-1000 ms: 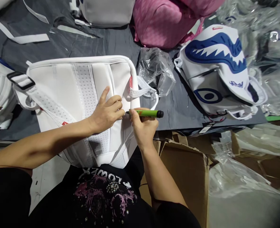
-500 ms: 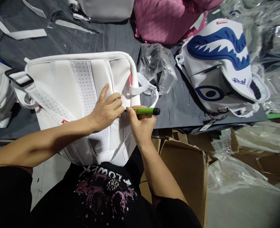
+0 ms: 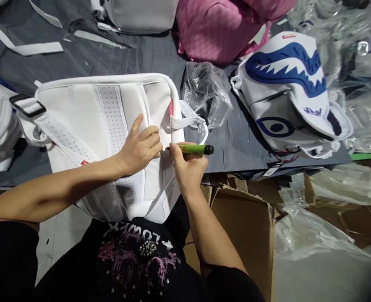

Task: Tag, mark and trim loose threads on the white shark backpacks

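A white backpack (image 3: pixel 87 121) lies back-side up on the dark table, its lower end hanging over the edge against my body. My left hand (image 3: pixel 141 147) presses flat on its padded back panel, fingers curled near the right seam. My right hand (image 3: pixel 188 167) grips a green pen-shaped tool with a black end (image 3: pixel 194 149), its tip touching the seam just beside my left fingertips. A white carry loop (image 3: pixel 188 121) sticks out from the backpack's right side.
A white backpack with a blue shark-mouth print (image 3: pixel 286 92) lies at right. A crumpled clear bag (image 3: pixel 207 92) sits between the two. A pink bag (image 3: pixel 217 29) and a grey one (image 3: pixel 141 14) are behind. An open cardboard box (image 3: pixel 245 226) stands below the table edge.
The pen tip has stayed on the seam with small back-and-forth shifts. My left hand keeps holding the panel down. The view wobbled slightly.
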Available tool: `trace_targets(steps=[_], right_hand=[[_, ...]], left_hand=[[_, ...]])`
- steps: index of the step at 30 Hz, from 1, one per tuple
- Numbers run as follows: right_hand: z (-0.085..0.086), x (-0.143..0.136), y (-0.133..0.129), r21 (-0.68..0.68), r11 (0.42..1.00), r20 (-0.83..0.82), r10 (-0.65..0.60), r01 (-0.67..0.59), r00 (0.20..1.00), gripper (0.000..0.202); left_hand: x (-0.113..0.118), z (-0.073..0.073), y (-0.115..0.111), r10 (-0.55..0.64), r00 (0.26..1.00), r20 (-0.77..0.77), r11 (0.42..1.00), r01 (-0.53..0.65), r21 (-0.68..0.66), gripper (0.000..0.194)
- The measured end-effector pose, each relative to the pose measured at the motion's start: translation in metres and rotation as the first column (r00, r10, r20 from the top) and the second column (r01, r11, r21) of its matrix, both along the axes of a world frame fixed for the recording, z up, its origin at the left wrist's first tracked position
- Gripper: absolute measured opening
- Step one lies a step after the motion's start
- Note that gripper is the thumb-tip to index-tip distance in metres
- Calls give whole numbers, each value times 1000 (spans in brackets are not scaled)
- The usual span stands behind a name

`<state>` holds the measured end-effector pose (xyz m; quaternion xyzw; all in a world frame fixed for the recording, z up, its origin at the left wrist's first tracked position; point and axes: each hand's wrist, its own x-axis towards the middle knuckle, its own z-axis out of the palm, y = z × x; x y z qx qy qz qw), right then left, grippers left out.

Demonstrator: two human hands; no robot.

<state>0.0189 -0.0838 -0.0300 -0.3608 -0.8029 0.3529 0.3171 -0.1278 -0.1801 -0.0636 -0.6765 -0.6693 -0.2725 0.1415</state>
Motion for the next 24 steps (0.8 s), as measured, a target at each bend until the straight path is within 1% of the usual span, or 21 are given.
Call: trace_targets(steps=[2, 7, 11, 14, 16, 18, 19, 21, 22, 23, 24], right_hand=[[-1, 0, 0, 0, 1000, -10, 13, -13, 1000, 26], [-3, 0, 0, -1, 1000, -7, 21, -21, 1000, 26], [-2, -1, -1, 47, 998, 14, 29, -30, 999, 25], [-1, -3, -1, 64, 997, 21, 38, -39, 999, 25], [0, -4, -1, 80, 996, 28, 38, -40, 999, 26], [0, -3, 1, 90, 995, 35, 37, -40, 999, 26], [0, -1, 2, 87, 995, 38, 43, -46, 998, 26], [-3, 4, 5, 52, 997, 21, 53, -54, 998, 26], [-6, 8, 6, 23, 998, -8, 54, -54, 998, 27], [-8, 11, 6, -8, 998, -50, 58, -59, 997, 27], [-11, 15, 5, -31, 997, -100, 74, -78, 992, 28]], left_hand=[[0, -1, 0, 1, 1000, -20, 1000, 0, 10, 21], [-2, 0, 1, -5, 999, 40, 1000, 6, -28, 18], [-2, -1, 2, 5, 999, 43, 999, -3, -47, 17], [0, -4, 1, 4, 1000, 6, 999, -4, -46, 15], [1, -3, 0, 18, 998, -60, 999, -20, -30, 14], [-3, 5, 1, 34, 989, -142, 998, -41, -45, 15], [-9, 11, 4, 11, 983, -183, 996, -26, -80, 16], [-26, 29, 13, -93, 963, -253, 976, 39, -213, 18], [-38, 40, 19, -149, 948, -281, 954, 63, -293, 20], [-49, 51, 25, -191, 934, -301, 926, 69, -372, 24], [-59, 62, 31, -209, 926, -315, 895, 51, -444, 26]])
